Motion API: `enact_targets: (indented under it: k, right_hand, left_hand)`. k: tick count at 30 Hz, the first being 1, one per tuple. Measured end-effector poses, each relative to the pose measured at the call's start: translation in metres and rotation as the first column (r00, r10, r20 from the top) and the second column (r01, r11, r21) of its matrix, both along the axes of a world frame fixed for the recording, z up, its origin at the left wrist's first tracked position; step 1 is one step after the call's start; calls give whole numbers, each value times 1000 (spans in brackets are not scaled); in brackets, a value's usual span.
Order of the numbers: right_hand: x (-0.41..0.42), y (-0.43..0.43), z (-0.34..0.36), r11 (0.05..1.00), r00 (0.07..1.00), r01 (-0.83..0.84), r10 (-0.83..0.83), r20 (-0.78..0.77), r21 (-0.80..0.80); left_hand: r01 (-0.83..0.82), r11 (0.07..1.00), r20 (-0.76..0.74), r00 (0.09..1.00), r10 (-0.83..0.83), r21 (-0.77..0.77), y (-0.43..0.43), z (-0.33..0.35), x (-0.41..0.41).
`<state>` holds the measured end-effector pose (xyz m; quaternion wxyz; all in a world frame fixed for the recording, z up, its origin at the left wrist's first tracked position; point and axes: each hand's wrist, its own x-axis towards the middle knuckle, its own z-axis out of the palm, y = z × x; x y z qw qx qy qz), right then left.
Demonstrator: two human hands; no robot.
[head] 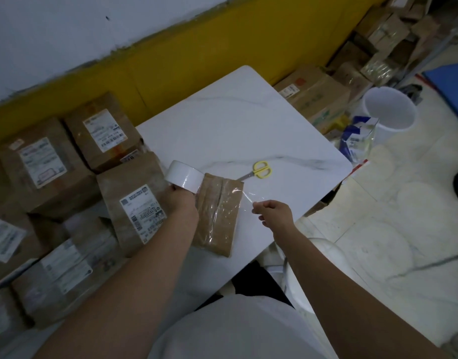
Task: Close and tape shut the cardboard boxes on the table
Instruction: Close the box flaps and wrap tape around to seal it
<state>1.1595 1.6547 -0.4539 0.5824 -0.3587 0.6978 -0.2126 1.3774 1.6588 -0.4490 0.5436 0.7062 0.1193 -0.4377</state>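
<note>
Over the box (pixel 217 216) on the bench (pixel 235 120), tape (pixel 244 196) is being stretched, the roll (pixel 185 177) clamped in the left grip (pixel 180 200), its end pinched in the right grip (pixel 274 212); slack could wrinkle it.

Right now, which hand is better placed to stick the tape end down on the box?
Right. The right hand pinches the tape end just beside the box; the left hand grips the tape roll.

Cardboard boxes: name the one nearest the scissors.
The flat, unlabelled box on the table, its far corner at the scissors blades; the labelled boxes are stacked further left.
</note>
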Motion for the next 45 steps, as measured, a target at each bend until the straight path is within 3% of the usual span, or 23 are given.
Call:
enact_targets:
  k: [3, 9, 15, 17, 19, 21, 23, 27, 31, 35, 38, 41, 43, 45]
  right_hand:
    - [-1, -2, -6, 999, 1000, -23, 23, -18, 23]
    - [-10, -3, -17, 985, 1000, -27, 24, 18, 169]
    - [-4, -13, -20, 945, 990, 1, -46, 131, 328]
    - [-5, -15, -20, 954, 996, -67, 81, -33, 293]
    - [-7, -13, -15, 972, 931, -160, 206, -300, 172]
    - [-5, -12, -1, 991, 913, -133, 116, -391, -17]
    - [8, -12, 12, 988, 922, -139, 102, -374, -73]
    - [23, -10, 12, 973, 903, -231, 214, -373, -1]
    - [12, -14, 8, 980, 941, -192, 199, -272, 55]
    - [0, -20, -1, 985, 991, -103, 113, -71, 136]
    - [-13, -27, -6, 989, 996, -86, 89, -16, 120]
    - [-26, -28, -9, 987, 994, -107, 104, 25, 123]
    - [-30, -27, -11, 982, 990, -137, 138, 2, 130]
    - [-30, -27, -8, 978, 968, -187, 199, -151, 90]
  left_hand:
    - [17, 998, 78, 997, -22, 63, -1, -7, -4]
    - [74, 992, -57, 996, -69, 101, 0, -28, -23]
    - [87, 984, -5, 996, -88, 158, 1, -37, -27]
    - [101, 979, -18, 995, -99, 180, 2, -35, -27]
    - [101, 982, -56, 994, -93, 163, 3, -33, -31]
    - [132, 982, -92, 988, -120, 137, 4, -29, -39]
    - [181, 976, -111, 980, -168, 119, 6, -28, -47]
    - [249, 959, -102, 966, -237, 134, 12, -30, -52]
    - [285, 957, -230, 936, -267, 47, 22, -37, -47]
    - [461, 887, -208, 871, -445, 33, 27, -18, -62]
    - [557, 830, -211, 811, -546, -6, 25, -15, -71]
    - [603, 795, -136, 795, -591, 65, 16, -22, -75]
    - [594, 799, -127, 803, -583, 90, 9, -18, -78]
    - [610, 789, -64, 793, -606, 80, 3, -19, -78]
